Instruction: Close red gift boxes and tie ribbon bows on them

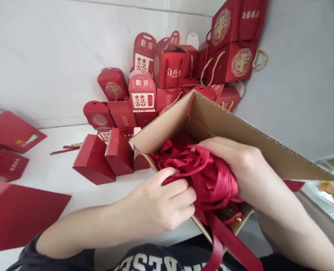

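An open cardboard box (pixel 229 120) with raised flaps stands in front of me, holding a tangled bundle of shiny red ribbon (pixel 195 162). At the box's near left edge, the fingers of my left hand (pixel 169 199) are curled closed on a strand of the ribbon. My right hand (pixel 234 158) reaches into the box and wraps round the bundle's far right side, its fingertips hidden. Two loose ribbon tails (pixel 231 241) hang over the near edge towards my shirt. A small gold-coloured bit (pixel 238 218) shows below the bundle.
Red gift boxes (pixel 172 67) with gold and white print are stacked against the wall behind. Plain red boxes (pixel 95 160) stand left of the carton on the white table (pixel 99 195). More red boxes (pixel 8 165) lie at far left, near thin red cords (pixel 66 148).
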Available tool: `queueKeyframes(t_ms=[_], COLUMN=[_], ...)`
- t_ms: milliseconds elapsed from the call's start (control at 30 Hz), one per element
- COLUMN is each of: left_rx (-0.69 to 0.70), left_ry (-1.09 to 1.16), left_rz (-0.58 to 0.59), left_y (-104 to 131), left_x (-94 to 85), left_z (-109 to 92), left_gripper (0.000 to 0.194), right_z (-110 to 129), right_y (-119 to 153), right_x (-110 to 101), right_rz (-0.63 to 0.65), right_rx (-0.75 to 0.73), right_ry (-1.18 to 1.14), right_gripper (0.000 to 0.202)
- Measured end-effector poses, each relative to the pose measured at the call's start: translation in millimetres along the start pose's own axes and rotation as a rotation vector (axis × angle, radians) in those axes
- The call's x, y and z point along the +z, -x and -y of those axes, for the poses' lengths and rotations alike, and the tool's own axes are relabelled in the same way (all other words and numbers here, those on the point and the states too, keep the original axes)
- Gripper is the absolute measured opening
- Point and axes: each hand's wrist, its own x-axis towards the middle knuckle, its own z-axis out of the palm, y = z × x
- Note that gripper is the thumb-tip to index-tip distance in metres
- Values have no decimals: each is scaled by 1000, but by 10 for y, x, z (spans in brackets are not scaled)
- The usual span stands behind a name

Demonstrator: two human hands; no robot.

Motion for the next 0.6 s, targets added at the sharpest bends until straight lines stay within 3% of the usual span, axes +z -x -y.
queueKeyframes(t_ms=[167, 367, 500, 600], left_rx=[29, 125, 251, 335], left_ry=[53, 89, 162, 230], left_rz=[-129, -75, -49, -47], left_y=[-71, -284, -474, -535], left_x=[200, 206, 259, 398], left_z=[137, 331, 299, 224], left_gripper=[18, 18, 26, 29], right_z=[34, 69, -10, -138], right_y=[32, 111, 368, 582], right_x=[-81, -233, -346, -293], right_rz=[-186, -231, -82, 15], right_rx=[-7, 26, 14, 36], right_ry=[27, 178, 367, 382], right_gripper=[18, 16, 18, 24])
